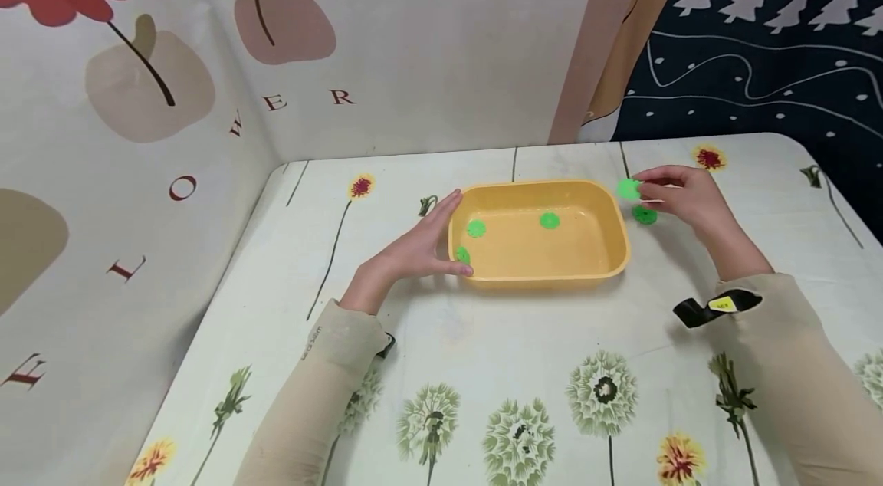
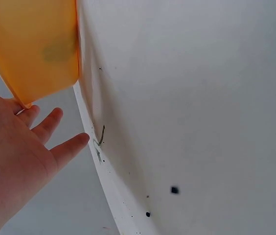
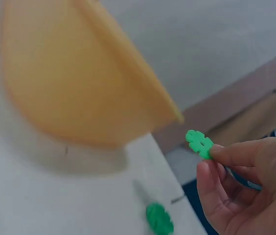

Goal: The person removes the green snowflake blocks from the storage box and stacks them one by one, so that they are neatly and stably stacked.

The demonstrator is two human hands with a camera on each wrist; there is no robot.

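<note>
A yellow plastic basin (image 1: 538, 277) stands on the table with three green notched plastic discs in it, one of them a flat disc (image 1: 549, 220) at the middle. At its left end, my left hand (image 1: 421, 244) holds the basin, thumb at the near corner and fingers at the far corner. In the left wrist view the outer fingers (image 2: 72, 151) spread away from the rim. My right hand (image 1: 683, 198) pinches another green notched disc (image 3: 199, 144) between thumb and fingertips, just right of the basin. Below it, a loose green disc (image 1: 645, 215) lies on the table.
The table has a white cloth (image 1: 469, 348) printed with flowers. A pale printed curtain (image 1: 428, 49) rises behind and to the left. Dark fabric with white trees (image 1: 759, 64) hangs at the back right. Black wrist straps (image 1: 717, 307) show at the sleeves.
</note>
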